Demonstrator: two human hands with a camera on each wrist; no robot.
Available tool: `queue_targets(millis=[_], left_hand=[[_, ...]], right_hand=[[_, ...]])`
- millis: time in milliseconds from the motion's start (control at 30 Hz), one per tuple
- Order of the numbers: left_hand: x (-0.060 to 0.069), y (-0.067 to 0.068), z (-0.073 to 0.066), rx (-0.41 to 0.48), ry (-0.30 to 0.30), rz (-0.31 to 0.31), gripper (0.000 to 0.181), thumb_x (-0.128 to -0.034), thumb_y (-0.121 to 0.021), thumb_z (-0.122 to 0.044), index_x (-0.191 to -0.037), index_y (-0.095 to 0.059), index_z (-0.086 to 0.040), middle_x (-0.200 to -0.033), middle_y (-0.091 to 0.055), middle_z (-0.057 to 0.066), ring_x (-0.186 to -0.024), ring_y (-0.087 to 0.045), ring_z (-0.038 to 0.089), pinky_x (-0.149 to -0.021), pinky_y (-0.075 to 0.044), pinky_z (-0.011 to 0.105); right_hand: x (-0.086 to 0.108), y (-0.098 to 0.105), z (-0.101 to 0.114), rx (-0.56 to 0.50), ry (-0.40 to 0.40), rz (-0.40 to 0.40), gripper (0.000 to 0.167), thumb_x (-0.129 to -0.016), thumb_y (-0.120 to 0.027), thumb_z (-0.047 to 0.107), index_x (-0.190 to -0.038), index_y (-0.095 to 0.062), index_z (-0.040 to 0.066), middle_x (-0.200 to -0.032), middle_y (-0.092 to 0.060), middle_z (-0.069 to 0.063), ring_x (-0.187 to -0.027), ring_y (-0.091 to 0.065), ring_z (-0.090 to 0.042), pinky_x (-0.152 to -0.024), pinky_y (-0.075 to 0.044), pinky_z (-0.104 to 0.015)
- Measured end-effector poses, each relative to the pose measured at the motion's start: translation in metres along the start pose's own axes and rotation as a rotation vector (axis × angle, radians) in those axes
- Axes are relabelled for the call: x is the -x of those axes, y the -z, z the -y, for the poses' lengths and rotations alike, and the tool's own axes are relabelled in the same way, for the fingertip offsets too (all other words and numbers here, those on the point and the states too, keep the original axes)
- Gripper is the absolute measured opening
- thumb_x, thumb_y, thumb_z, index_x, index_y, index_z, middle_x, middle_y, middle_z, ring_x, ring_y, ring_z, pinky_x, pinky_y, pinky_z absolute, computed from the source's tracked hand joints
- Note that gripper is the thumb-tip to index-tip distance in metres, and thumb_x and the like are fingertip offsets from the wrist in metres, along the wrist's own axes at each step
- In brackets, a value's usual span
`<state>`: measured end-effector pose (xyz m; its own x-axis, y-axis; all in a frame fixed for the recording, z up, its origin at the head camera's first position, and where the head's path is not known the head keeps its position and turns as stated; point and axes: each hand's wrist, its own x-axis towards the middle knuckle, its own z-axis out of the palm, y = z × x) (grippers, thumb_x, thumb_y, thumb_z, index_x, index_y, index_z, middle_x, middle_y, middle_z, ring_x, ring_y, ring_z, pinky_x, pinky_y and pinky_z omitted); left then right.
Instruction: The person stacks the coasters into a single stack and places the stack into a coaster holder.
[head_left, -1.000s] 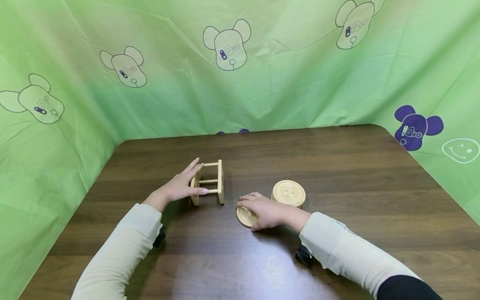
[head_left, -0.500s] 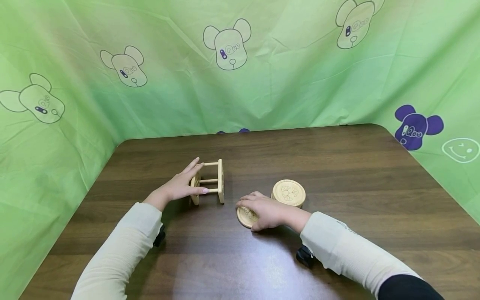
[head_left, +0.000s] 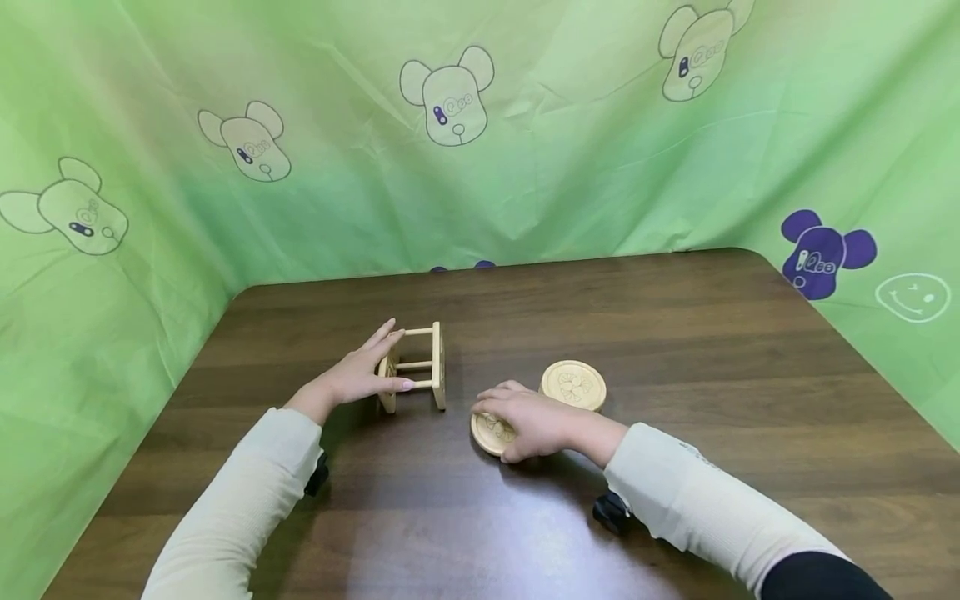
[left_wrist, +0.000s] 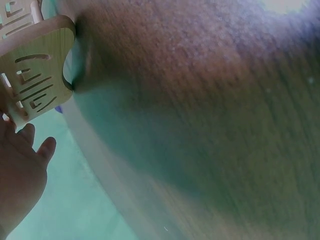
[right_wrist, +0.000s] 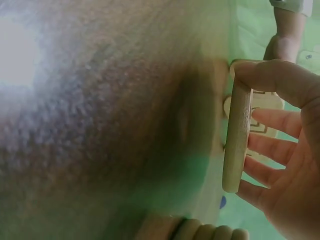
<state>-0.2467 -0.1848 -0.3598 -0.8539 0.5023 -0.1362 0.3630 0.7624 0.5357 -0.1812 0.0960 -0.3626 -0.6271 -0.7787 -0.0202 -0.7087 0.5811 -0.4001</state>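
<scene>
It's the left hand [head_left: 352,377] on the wooden rack [head_left: 438,367], fingers spread by its left panel [head_left: 387,402], thumb stretching to 1 of 3 visible rods [head_left: 415,365]. The rack stands nearer the left edge of the table [head_left: 675,325] than the right, well apart from the far edge. Over to the right hand [head_left: 536,421]: thumb and fingers pinch a carved wooden disc [head_left: 489,435], to the left of a stack of discs [head_left: 573,383] near mid-table. Whether that pinched disc touches the table, I can't tell! Beyond the far edge hangs a green backdrop [head_left: 337,208].
</scene>
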Motion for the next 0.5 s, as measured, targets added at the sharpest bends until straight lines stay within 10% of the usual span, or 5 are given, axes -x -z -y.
queue_targets(millis=[500], left_hand=[[0.001, 0.0, -0.003, -0.004, -0.002, -0.001, 0.088, -0.0734, -0.056, -0.055, -0.14, -0.012, -0.019, -0.143, 0.006, -0.008, -0.123, -0.021, 0.035, -0.094, -0.021, 0.051]], right_hand=[[0.016, 0.02, 0.001, -0.035, -0.024, -0.042, 0.064, -0.06, -0.068, 0.016, -0.119, -0.049, 0.002, -0.124, -0.043, -0.015, -0.114, -0.032, -0.029, -0.088, -0.033, -0.037]])
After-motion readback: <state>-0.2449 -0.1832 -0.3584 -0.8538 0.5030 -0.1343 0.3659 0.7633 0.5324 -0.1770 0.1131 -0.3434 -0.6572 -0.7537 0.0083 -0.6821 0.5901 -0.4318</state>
